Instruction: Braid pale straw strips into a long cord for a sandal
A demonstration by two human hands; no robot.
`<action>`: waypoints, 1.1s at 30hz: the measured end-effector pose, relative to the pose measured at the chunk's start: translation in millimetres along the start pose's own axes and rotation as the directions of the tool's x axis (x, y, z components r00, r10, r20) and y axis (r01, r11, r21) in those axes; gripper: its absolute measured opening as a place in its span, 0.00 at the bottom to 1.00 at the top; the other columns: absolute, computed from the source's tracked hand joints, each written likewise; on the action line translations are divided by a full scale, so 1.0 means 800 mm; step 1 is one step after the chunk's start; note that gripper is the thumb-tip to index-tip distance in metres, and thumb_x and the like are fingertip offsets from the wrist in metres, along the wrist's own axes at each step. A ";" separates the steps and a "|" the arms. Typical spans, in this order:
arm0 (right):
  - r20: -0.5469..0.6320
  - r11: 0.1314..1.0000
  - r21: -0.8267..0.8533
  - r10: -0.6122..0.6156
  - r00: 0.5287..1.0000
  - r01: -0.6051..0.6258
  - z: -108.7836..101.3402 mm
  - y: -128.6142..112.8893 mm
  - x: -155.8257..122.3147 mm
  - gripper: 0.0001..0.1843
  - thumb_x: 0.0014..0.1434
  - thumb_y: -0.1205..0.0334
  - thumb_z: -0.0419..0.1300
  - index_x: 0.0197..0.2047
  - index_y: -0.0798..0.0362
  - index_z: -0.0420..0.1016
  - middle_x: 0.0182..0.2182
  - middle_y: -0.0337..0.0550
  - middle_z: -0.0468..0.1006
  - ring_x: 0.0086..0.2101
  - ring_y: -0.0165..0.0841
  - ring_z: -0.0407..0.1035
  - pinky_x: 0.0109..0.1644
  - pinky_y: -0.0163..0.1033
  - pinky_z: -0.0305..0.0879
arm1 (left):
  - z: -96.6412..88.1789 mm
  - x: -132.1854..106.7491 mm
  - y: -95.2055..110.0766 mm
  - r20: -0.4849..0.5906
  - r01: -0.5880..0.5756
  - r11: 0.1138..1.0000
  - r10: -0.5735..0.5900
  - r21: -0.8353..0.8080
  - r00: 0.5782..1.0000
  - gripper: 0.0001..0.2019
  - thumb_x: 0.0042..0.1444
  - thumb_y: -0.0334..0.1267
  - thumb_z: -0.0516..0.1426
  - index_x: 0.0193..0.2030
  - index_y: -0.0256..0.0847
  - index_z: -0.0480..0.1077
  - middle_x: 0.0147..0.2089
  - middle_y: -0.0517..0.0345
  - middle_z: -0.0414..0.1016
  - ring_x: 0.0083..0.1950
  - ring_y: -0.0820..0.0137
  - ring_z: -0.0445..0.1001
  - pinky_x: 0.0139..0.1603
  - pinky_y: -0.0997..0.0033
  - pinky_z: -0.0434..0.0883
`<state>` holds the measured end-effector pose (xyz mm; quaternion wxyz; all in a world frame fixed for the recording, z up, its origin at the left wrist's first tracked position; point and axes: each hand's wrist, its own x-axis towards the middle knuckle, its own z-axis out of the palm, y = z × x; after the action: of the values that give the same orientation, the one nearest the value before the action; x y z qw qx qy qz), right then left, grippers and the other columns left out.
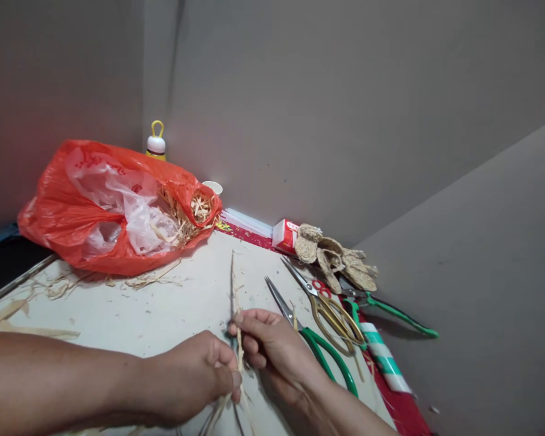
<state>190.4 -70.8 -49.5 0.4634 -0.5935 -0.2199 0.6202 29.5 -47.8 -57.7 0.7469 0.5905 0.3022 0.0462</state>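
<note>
The left hand (204, 372) and right hand (272, 345) are pinching a straw strand (240, 356), grips narrow, green-handled scissors (307, 335) lying nearby.

Dim, flat light leaves the grey wall (59, 72) murkiest toward ten o'clock. Soft shadow lies under the right hand (272, 348) at six; pale highlights streak the red bag (57, 206) at nine. Strands (218, 413) near six look blurred; wide-angle stretch swells the left forearm (63, 381) at eight.
</note>
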 end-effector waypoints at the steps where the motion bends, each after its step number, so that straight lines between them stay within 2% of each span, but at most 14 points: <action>1: 0.004 1.000 -0.001 -0.027 1.000 0.027 -0.001 -0.005 0.008 0.14 0.44 0.60 0.69 0.23 0.63 0.74 0.12 0.35 0.66 0.11 0.16 0.49 0.14 0.25 0.40 | 0.001 0.000 -0.001 -0.006 0.022 1.000 -0.021 0.015 1.000 0.07 0.47 0.38 0.52 0.26 0.38 0.67 0.16 0.69 0.53 0.19 0.77 0.47 0.21 0.73 0.46; 5: 0.001 0.994 0.032 -0.101 0.995 0.101 -0.009 -0.025 0.044 0.11 0.43 0.63 0.69 0.24 0.63 0.74 0.16 0.37 0.70 0.13 0.16 0.50 0.14 0.24 0.42 | 0.002 0.000 -0.001 -0.035 0.063 0.998 -0.062 0.011 0.997 0.07 0.46 0.38 0.53 0.27 0.37 0.69 0.17 0.69 0.56 0.19 0.78 0.49 0.20 0.74 0.46; 7: -0.005 0.991 0.053 -0.125 0.992 0.125 -0.010 -0.032 0.061 0.11 0.42 0.64 0.70 0.23 0.62 0.73 0.18 0.39 0.71 0.13 0.16 0.50 0.14 0.23 0.43 | 0.000 0.002 0.002 -0.048 0.059 0.998 -0.060 -0.027 0.997 0.07 0.46 0.39 0.54 0.25 0.38 0.68 0.15 0.70 0.54 0.18 0.78 0.47 0.19 0.74 0.44; 12: -0.061 0.965 0.132 -0.222 0.973 0.228 -0.013 -0.040 0.088 0.12 0.39 0.65 0.71 0.23 0.61 0.71 0.20 0.40 0.73 0.15 0.16 0.53 0.14 0.22 0.45 | -0.011 0.007 0.011 -0.061 0.025 0.974 -0.040 -0.226 0.997 0.07 0.46 0.41 0.54 0.26 0.40 0.65 0.11 0.73 0.49 0.13 0.79 0.41 0.14 0.75 0.42; 15: -0.103 0.933 0.176 -0.301 0.948 0.315 -0.018 -0.046 0.092 0.14 0.38 0.65 0.72 0.23 0.60 0.71 0.21 0.40 0.74 0.15 0.17 0.54 0.13 0.22 0.47 | -0.020 0.013 0.016 -0.105 -0.037 0.961 0.008 -0.275 0.994 0.09 0.47 0.43 0.57 0.26 0.41 0.63 0.10 0.74 0.48 0.13 0.80 0.40 0.14 0.77 0.42; 18: -0.137 0.884 0.222 -0.389 0.911 0.411 -0.023 -0.055 0.087 0.16 0.36 0.63 0.73 0.25 0.58 0.71 0.22 0.36 0.73 0.17 0.18 0.58 0.14 0.21 0.51 | -0.030 0.019 0.021 -0.152 -0.123 0.970 0.092 -0.208 0.984 0.13 0.48 0.47 0.58 0.26 0.39 0.63 0.10 0.73 0.51 0.13 0.82 0.42 0.14 0.77 0.41; 21: -0.141 0.837 0.264 -0.458 0.878 0.480 -0.026 -0.064 0.077 0.16 0.39 0.61 0.73 0.27 0.56 0.72 0.23 0.33 0.72 0.19 0.19 0.61 0.17 0.21 0.56 | -0.042 0.024 0.024 -0.109 -0.189 0.973 0.175 -0.135 0.978 0.14 0.51 0.48 0.58 0.27 0.37 0.65 0.10 0.73 0.52 0.12 0.82 0.44 0.14 0.76 0.41; 24: -0.098 0.830 0.296 -0.466 0.880 0.472 -0.026 -0.069 0.068 0.14 0.41 0.61 0.73 0.27 0.56 0.72 0.22 0.33 0.71 0.20 0.20 0.62 0.17 0.22 0.58 | -0.052 0.025 0.025 0.004 -0.162 0.977 0.164 -0.138 0.987 0.13 0.53 0.47 0.57 0.29 0.38 0.65 0.11 0.73 0.51 0.12 0.81 0.44 0.14 0.76 0.43; 28: 0.007 0.876 0.323 -0.380 0.925 0.358 -0.025 -0.066 0.066 0.12 0.41 0.65 0.72 0.26 0.58 0.73 0.22 0.36 0.72 0.19 0.19 0.62 0.16 0.21 0.56 | -0.054 0.022 0.026 0.107 -0.115 0.987 0.127 -0.109 0.986 0.14 0.53 0.47 0.58 0.28 0.37 0.65 0.11 0.72 0.52 0.12 0.81 0.44 0.15 0.76 0.43; 33: 0.083 0.894 0.352 -0.325 0.942 0.278 -0.029 -0.063 0.070 0.12 0.41 0.68 0.72 0.31 0.60 0.76 0.24 0.38 0.73 0.19 0.19 0.62 0.17 0.21 0.58 | -0.053 0.020 0.031 0.115 -0.046 0.988 0.064 -0.149 0.991 0.13 0.52 0.45 0.59 0.28 0.37 0.65 0.13 0.73 0.49 0.14 0.82 0.41 0.16 0.76 0.41</action>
<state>235.6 -6.1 -42.3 0.6315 -0.4197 -0.2327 0.6091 28.4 3.0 -46.5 0.8033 0.5442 0.2363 0.0533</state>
